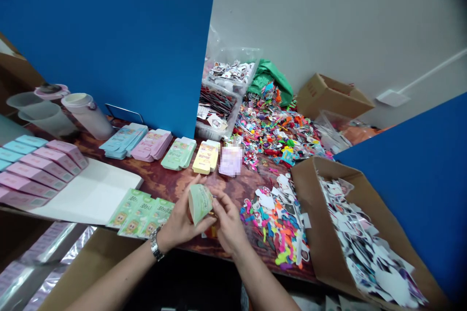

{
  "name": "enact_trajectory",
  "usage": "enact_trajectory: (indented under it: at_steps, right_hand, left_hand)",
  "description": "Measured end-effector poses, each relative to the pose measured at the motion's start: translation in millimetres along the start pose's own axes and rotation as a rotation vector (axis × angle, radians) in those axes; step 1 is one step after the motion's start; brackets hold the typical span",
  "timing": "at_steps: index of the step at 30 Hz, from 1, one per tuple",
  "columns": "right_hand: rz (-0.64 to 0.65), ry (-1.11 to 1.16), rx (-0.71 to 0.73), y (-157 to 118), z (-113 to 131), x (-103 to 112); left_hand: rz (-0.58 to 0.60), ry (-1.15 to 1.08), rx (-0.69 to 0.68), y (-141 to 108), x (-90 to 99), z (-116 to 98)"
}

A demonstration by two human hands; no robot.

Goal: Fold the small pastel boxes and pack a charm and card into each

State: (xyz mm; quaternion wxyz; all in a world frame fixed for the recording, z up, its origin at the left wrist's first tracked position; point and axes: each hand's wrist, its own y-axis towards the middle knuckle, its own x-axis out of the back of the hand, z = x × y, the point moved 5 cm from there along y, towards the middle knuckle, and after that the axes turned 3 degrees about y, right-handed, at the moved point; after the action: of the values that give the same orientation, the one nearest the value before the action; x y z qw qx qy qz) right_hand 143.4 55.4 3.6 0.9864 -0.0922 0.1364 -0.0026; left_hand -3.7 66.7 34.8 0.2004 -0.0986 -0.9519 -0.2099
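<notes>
Near the table's front edge, my left hand (179, 221), with a metal watch at its wrist, is closed around a small light-green printed packet (200, 202). The fingers of my right hand (228, 216) pinch the right edge of that packet. Its upper end looks spread apart; what is inside cannot be seen. To the left lie several green printed packets (135, 215), overlapping in a row. Just behind my hands are stacks of flat cartons: a yellow stack (205, 158), a green stack (178, 154) and a blurred purple stack (230, 161).
Colourful small plastic pieces (282, 233) lie to the right beside a cardboard box (314, 233) of paper cutouts. A larger heap of trinkets (277, 126) spreads behind. Pink boxes (44, 170) stand on a white board (98, 194) at left, near a bottle (89, 116).
</notes>
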Motion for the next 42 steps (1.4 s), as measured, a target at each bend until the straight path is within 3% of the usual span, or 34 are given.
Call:
enact_trajectory:
  at_steps: [5,7,9,12,16,18,20,22,23,26,29,32,35,40,42]
  right_hand:
    - [0.277,-1.160,0.144,4.3,-9.1,28.5]
    - [0.336,-1.456,0.131,8.5,-17.1,36.3]
    - [0.373,-1.575,0.112,12.7,-24.3,36.7]
    - [0.351,-1.550,0.108,18.3,-28.8,34.3]
    - [0.261,-1.176,0.149,18.2,-12.7,41.5]
    - [0.124,-0.917,0.230,14.1,10.4,48.7]
    - [-0.118,-0.682,0.361,6.4,39.2,56.9]
    - [-0.320,-0.526,0.497,-3.6,62.5,58.9]
    - [-0.355,-0.508,0.552,-7.5,70.0,55.0]
    - [-0.201,-0.675,0.669,-13.1,75.4,26.8]
    - [-0.016,-0.934,0.749,-19.1,64.0,1.0]
    - [0.033,-1.025,0.705,-25.8,53.0,2.9]
    - [-0.047,-0.983,0.549,-35.1,48.3,41.9]
    - [-0.493,-1.151,0.277,-57.7,41.6,162.4]
    - [-0.578,-1.230,0.169,-60.3,35.0,200.8]
  left_hand:
    - [0.002,0.104,0.091,-2.5,7.6,13.6]
    - [0.019,0.128,0.132,-4.4,7.5,19.5]
    - [0.030,0.137,0.167,-7.0,4.5,24.1]
    - [0.018,0.156,0.187,-9.7,0.9,28.0]
    - [-0.026,0.215,0.170,-11.0,4.0,32.8]
    - [-0.050,0.262,0.187,-12.4,6.9,37.1]
    - [-0.069,0.311,0.219,-14.1,8.5,41.0]
    - [-0.070,0.347,0.238,-15.0,7.1,42.3]
    - [-0.066,0.357,0.239,-15.0,5.3,41.8]
    - [-0.049,0.368,0.201,-14.1,-3.3,37.8]
    - [-0.023,0.408,0.109,-14.7,-14.5,34.1]
    - [-0.030,0.431,0.077,-16.7,-21.6,38.3]
    - [-0.012,0.419,0.110,-17.2,-24.9,47.0]
    - [0.079,0.425,0.134,-17.7,-31.8,52.6]
    - [0.101,0.417,0.104,-17.7,-36.6,49.0]
